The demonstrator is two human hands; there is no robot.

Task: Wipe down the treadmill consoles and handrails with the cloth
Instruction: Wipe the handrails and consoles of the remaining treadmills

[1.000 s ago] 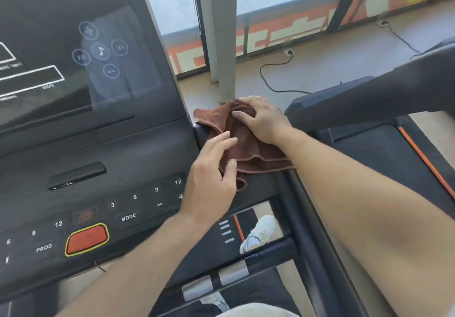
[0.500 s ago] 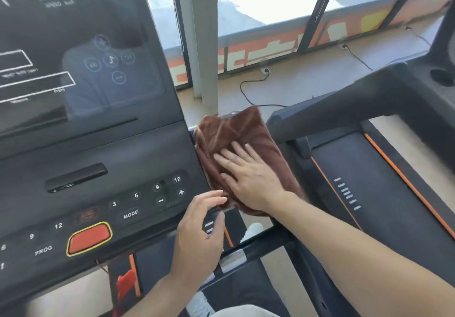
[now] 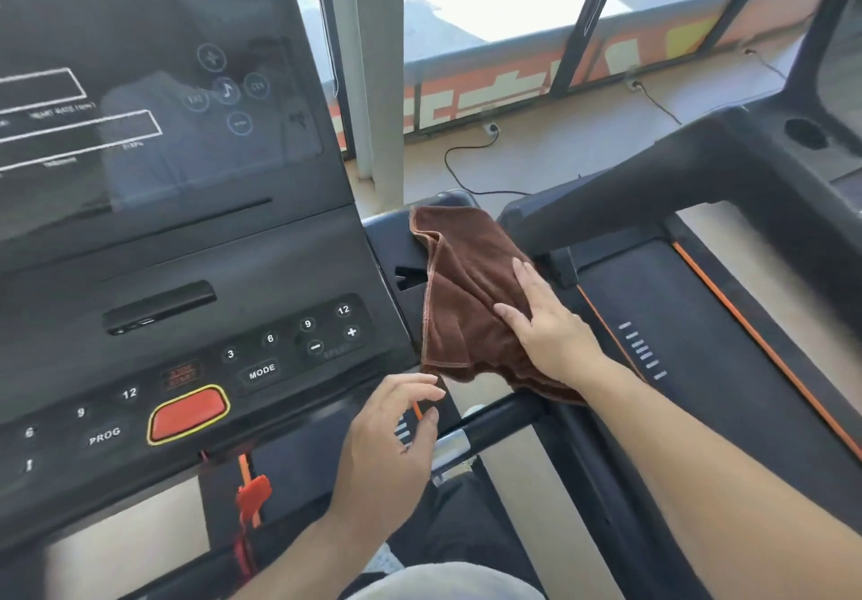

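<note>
I see the brown microfibre cloth (image 3: 466, 291) draped over the right side arm of the treadmill console (image 3: 280, 282), at about three o'clock from the speed keypad (image 3: 322, 333), its stitched hem hanging off the lower edge. My right hand (image 3: 548, 326) lies flat on it, fingers straight and together, pressing rather than gripping. My left hand (image 3: 389, 455) hovers at about seven o'clock from the cloth, fingers loosely curled, holding nothing and just apart from the hanging corner. I judge the cloth light, soft and floppy: it folds on itself, so it will bunch and slide under a flat palm on this smooth black plastic unless pressure stays even. The best hold, I think, is a gathered wad under the palm with the loose hem tucked in; pinching one corner would only let it trail. The crossbar handrail (image 3: 494, 422) with its metal pulse sensor (image 3: 450, 448) sits just below, at six o'clock from the cloth.
</note>
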